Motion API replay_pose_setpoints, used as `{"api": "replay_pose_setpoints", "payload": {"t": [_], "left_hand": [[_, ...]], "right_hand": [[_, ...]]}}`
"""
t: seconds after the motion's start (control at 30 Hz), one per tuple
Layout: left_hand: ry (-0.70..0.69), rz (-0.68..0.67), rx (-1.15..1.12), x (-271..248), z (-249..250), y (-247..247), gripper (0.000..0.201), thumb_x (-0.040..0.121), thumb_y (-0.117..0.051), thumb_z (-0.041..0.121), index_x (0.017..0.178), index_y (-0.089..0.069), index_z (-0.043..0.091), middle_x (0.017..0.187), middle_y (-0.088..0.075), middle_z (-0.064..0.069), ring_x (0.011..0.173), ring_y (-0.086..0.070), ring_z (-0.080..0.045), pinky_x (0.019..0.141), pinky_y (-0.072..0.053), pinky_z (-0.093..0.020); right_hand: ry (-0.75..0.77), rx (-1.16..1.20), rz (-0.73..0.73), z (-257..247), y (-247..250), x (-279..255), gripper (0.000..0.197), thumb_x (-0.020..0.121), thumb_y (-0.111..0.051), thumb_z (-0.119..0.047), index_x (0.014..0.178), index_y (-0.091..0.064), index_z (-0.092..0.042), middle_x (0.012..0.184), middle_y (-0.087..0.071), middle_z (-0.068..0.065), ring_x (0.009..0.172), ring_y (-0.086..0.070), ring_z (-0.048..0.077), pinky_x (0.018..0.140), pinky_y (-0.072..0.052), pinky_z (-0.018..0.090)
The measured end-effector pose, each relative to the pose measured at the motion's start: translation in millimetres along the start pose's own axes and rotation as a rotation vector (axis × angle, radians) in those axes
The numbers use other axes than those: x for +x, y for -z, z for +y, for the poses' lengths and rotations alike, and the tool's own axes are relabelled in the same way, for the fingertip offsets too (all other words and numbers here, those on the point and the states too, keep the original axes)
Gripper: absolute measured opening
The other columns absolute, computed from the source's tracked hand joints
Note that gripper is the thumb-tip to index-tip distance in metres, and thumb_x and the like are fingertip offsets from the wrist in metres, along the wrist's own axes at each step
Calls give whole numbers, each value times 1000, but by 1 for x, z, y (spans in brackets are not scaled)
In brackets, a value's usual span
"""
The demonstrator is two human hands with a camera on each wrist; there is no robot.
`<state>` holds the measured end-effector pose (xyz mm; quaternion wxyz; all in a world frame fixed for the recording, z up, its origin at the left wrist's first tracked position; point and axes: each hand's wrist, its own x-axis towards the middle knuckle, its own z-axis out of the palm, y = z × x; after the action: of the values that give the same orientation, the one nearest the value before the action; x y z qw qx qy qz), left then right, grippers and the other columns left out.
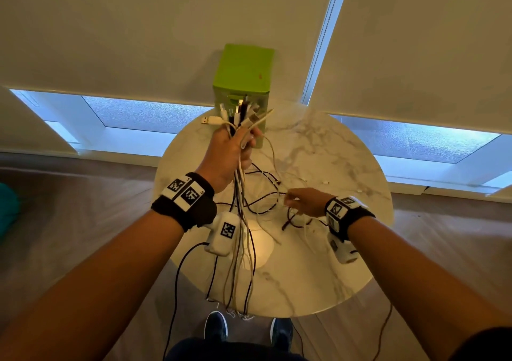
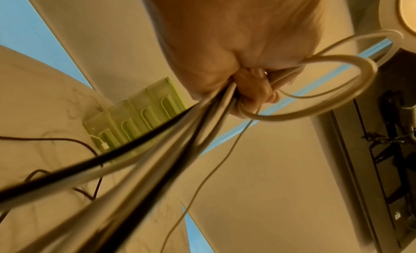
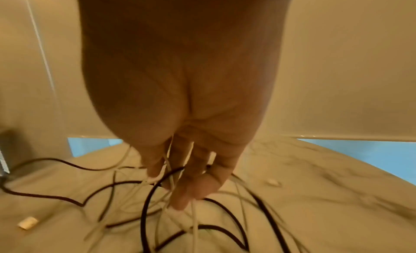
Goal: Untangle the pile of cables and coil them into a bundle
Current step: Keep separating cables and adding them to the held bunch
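Observation:
My left hand (image 1: pixel 235 144) is raised above the round marble table (image 1: pixel 332 263) and grips a bunch of white and black cables (image 1: pixel 243 250) just below their plugs (image 1: pixel 241 114). The strands hang past the table's front edge. In the left wrist view the fingers (image 2: pixel 252 91) curl round this bundle (image 2: pixel 180 141), with one white loop (image 2: pixel 337 96) sticking out. My right hand (image 1: pixel 299 201) is low over the loose tangle (image 1: pixel 266 194) on the table. Its fingers (image 3: pixel 180 194) are threaded among thin white cables (image 3: pixel 193 221) and pinch them; a black cable (image 3: pixel 146 212) loops beside them.
A green plastic box (image 1: pixel 243 69) stands at the table's far edge, close behind my left hand. Small loose connectors (image 3: pixel 28 223) lie on the tabletop. My shoes (image 1: pixel 216 327) are at the near edge, where cable ends dangle. Window blinds hang behind.

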<state>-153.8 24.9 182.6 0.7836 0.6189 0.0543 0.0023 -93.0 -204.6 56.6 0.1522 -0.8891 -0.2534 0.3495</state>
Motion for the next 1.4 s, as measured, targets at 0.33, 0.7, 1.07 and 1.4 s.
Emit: {"api": "replay_pose_setpoints", "payload": {"t": [0.33, 0.7, 1.07, 1.4], "left_hand": [[14, 155, 77, 2, -11, 15, 21, 104, -52, 14, 90, -67, 15, 67, -44, 2, 48, -34, -6, 43, -30, -20], [34, 162, 203, -2, -27, 16, 22, 100, -60, 23, 105, -72, 6, 88, -59, -14, 56, -46, -8, 50, -38, -26], [-18, 83, 315, -1, -39, 7, 9, 102, -62, 30, 103, -71, 33, 84, -60, -9, 52, -43, -11, 48, -41, -26], [-19, 25, 395, 3, -52, -16, 27, 98, -68, 27, 124, -71, 24, 56, -60, 14, 50, -44, -10, 47, -40, -24]], "right_hand": [[25, 562, 500, 5, 15, 9, 23, 108, -40, -28, 102, -58, -14, 107, -68, 6, 80, -73, 23, 75, -62, 42], [97, 890, 593, -26, 18, 3, 16, 106, -45, -10, 98, -58, -9, 107, -69, 19, 75, -70, 21, 66, -58, 23], [242, 451, 528, -36, 21, -9, 23, 107, -43, -27, 116, -63, -31, 92, -68, -7, 85, -64, 3, 75, -47, 20], [437, 495, 432, -52, 27, -19, 16, 104, -52, -16, 101, -68, -20, 80, -64, -8, 68, -57, 2, 68, -47, 18]]}}
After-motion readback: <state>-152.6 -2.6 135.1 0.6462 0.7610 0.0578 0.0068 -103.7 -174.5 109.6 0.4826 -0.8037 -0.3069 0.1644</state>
